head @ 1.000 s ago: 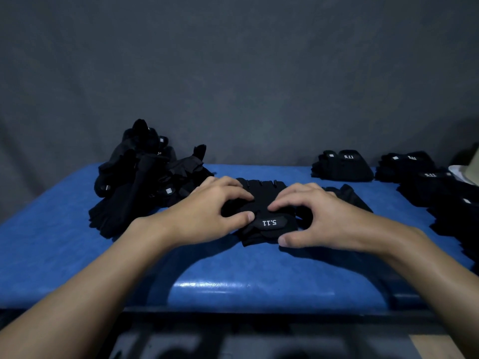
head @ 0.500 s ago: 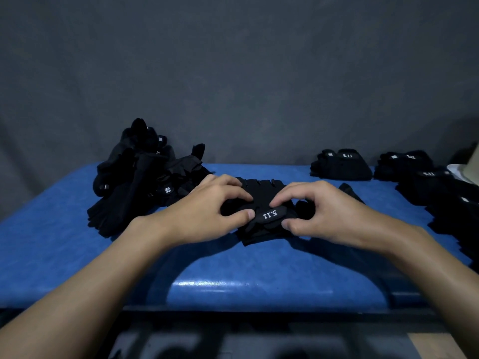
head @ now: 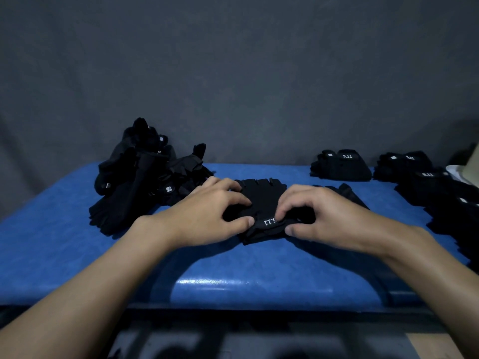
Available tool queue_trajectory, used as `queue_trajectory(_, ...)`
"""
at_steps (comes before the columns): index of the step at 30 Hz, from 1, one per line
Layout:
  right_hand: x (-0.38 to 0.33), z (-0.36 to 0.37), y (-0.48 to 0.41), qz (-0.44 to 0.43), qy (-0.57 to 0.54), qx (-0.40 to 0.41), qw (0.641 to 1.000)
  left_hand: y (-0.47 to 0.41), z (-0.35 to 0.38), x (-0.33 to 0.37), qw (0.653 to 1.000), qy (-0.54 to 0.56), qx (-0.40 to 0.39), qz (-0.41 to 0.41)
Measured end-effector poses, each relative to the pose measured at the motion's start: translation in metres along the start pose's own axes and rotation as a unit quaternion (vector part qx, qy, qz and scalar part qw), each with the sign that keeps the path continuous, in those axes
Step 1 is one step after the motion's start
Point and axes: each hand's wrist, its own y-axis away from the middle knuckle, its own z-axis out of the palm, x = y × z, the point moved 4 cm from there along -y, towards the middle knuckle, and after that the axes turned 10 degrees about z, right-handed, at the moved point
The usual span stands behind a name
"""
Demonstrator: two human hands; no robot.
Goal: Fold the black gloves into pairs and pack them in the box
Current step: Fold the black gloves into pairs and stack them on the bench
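A black fingerless glove [head: 263,195] with a "5.11" wrist strap lies in the middle of the blue table [head: 64,242], fingers pointing away from me. My left hand [head: 210,212] grips its left side, thumb at the strap. My right hand [head: 324,216] pinches the strap and the right side with curled fingers. A second black glove [head: 350,194] peeks out behind my right hand. The box [head: 473,161] shows only as a pale corner at the far right edge.
A loose heap of black gloves [head: 145,177] sits at the back left. Folded pairs [head: 342,165] lie at the back right, with several more pairs [head: 440,193] along the right edge. A grey wall stands behind the table.
My right hand has slid left over the strap, its fingers curling tighter and covering part of the "5.11" label. My left hand has stayed in place.
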Motion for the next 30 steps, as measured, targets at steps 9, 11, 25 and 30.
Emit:
queue_trajectory(9, 0.005, 0.006, -0.002, 0.006, 0.079, -0.012, 0.997, 0.002, -0.007, 0.017, 0.995, -0.043, 0.037, 0.083)
queue_trajectory(11, 0.006, 0.006, -0.003, 0.002, 0.076, -0.008, 0.997, 0.003, -0.008, 0.020, 0.995, -0.042, 0.027, 0.085)
queue_trajectory(25, 0.004, 0.002, 0.003, 0.023, 0.008, 0.041, 0.999, 0.008, -0.007, 0.023, 0.996, 0.017, 0.001, 0.089)
queue_trajectory(30, -0.002, -0.002, 0.009, 0.045, -0.051, 0.026, 0.997, 0.009, -0.009, 0.026, 0.996, 0.005, 0.011, 0.094)
